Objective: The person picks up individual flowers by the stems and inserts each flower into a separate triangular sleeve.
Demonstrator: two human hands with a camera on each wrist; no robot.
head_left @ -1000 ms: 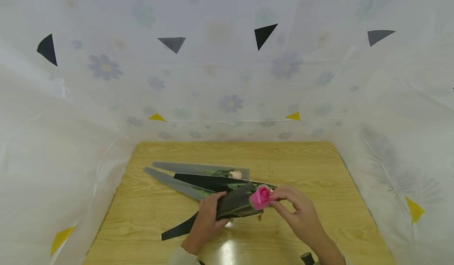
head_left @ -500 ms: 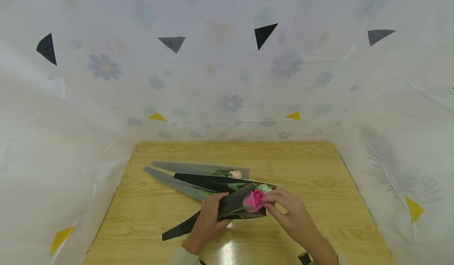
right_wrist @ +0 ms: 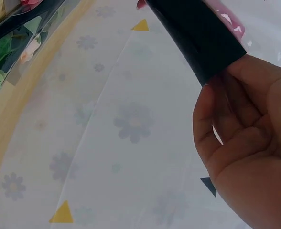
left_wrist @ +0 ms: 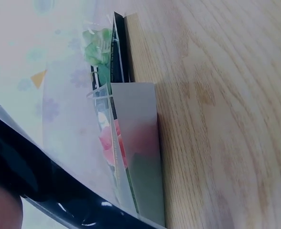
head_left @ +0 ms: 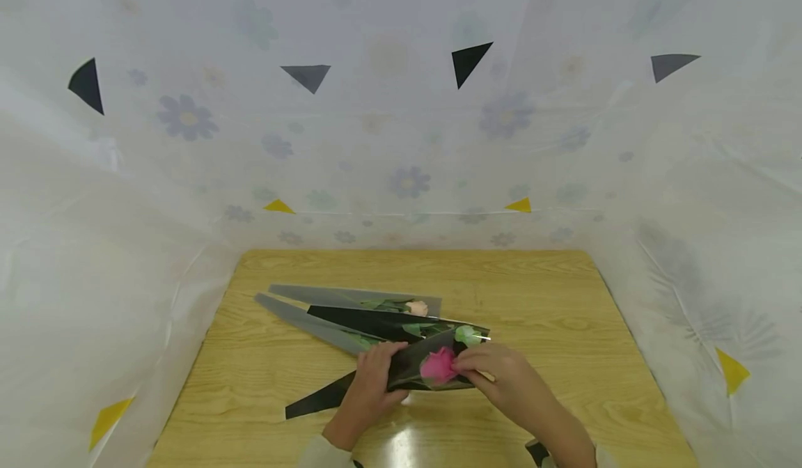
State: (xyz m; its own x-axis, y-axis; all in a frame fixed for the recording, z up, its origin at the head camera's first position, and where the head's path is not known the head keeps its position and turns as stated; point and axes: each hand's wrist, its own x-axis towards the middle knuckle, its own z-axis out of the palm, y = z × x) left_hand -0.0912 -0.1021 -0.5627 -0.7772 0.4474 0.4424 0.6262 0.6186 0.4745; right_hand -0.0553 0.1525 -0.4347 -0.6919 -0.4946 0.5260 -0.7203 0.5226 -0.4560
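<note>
In the head view my left hand grips a black, clear-fronted flower sleeve, its narrow end slanting down to the left. A pink rose lies within the sleeve's wide mouth. The fingertips of my right hand pinch the bloom's edge from the right. Seen from the right wrist, that hand's curled fingers sit at the mouth of the dark sleeve, with pink petals behind it. Only a blurred bit of the left hand shows in the left wrist view. The rose's stem is hidden.
Other sleeved flowers lie behind on the wooden table: a peach rose in grey wrap and a pale green one in black. Another sleeve holds a pink bloom, seen from the left wrist. White patterned curtains surround the table.
The pink rose has slid left, deeper into the black sleeve, and my right hand has moved left with it. The pale green rose behind has come into view. My left hand has barely moved.
</note>
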